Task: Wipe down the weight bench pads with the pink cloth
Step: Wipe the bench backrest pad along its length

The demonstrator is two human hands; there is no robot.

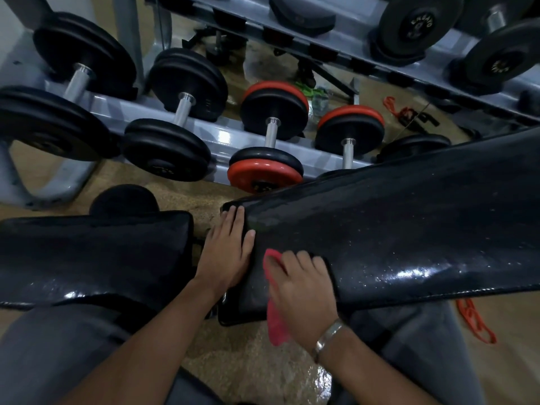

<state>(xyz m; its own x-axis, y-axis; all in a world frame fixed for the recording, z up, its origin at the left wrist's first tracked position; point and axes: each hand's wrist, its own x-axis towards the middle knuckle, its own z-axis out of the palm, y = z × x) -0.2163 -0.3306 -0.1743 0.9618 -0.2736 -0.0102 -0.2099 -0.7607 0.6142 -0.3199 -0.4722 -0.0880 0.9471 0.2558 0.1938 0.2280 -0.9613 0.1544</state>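
Gym bench beside a dumbbell rack, seen from above the person's arms. 2 black vinyl pads lie in line with a gap between them: the seat pad (96, 252) at left and the longer back pad (394, 223) running up to the right, its surface glossy and speckled with bright flecks that may be moisture or glare.

The left hand (226, 249) lies open, palm down, fingers together, flat on the near end of the back pad, at the edge facing the gap; it holds nothing and appears to steady the pad. The right hand (304, 290) is pressed down on the pink cloth (274, 320), fingers curled over it at the near corner of the same pad. Part of the cloth is trapped under the palm; the rest hangs off the pad's lower edge. A metal bracelet (327, 336) sits on that wrist.

Judged from this position, wiping is at the near end of the back pad, with most of its length to the right not yet visibly covered. To do the step well, the loose tail should be gathered under the palm so more cloth meets the vinyl, then drawn in overlapping passes along the pad, including the rolled edges and seam, while the open hand keeps bracing. The dumbbell rack (222, 135) stands just beyond.
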